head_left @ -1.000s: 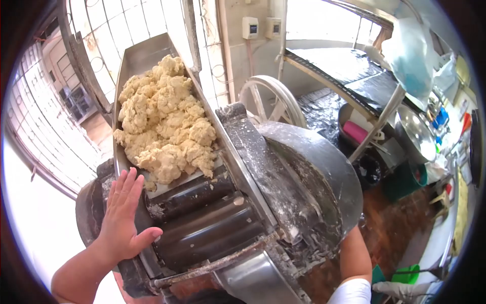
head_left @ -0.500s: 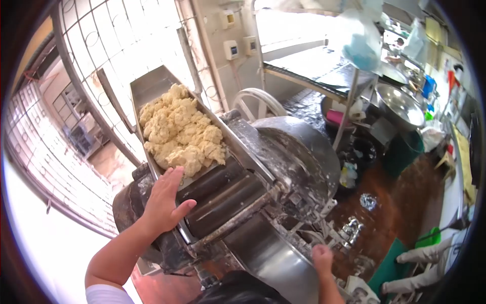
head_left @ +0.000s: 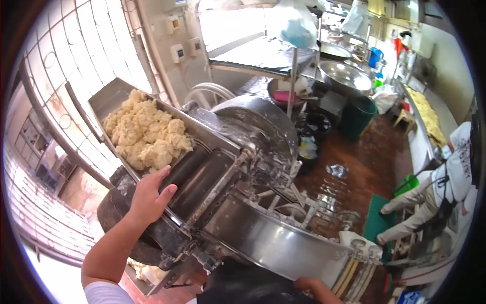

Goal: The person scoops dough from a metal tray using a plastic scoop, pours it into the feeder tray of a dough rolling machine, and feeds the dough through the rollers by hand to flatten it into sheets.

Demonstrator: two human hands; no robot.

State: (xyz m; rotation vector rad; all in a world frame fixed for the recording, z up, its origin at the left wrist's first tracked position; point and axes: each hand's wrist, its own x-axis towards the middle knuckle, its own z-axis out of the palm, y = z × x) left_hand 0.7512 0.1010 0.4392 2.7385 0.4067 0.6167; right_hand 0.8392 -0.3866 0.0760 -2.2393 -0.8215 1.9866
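Observation:
A mass of pale, lumpy dough (head_left: 147,129) lies in the metal feed tray (head_left: 111,96) of a roller machine. My left hand (head_left: 151,196) rests over the tray's near side rim, just below the dough. Its fingers are stretched out with the thumb apart, and nothing is in it. Dark rollers (head_left: 200,177) run to the right of that hand. My right hand (head_left: 310,286) is low in the view, at the near edge of the curved steel chute (head_left: 268,238). Its fingers are mostly hidden, so what it holds does not show.
A big round guard (head_left: 263,114) stands beyond the rollers. Farther back are a rack (head_left: 253,68), a steel bowl (head_left: 344,76) and a green bin (head_left: 360,114). At the right, a co-worker (head_left: 440,187) stands on a green mat (head_left: 373,218). Several dough strips (head_left: 354,276) lie beyond the chute.
The view has swung right, so the machine appears farther left and more of the chute shows. My right hand has come down towards the chute's near edge. The left stays by the dough.

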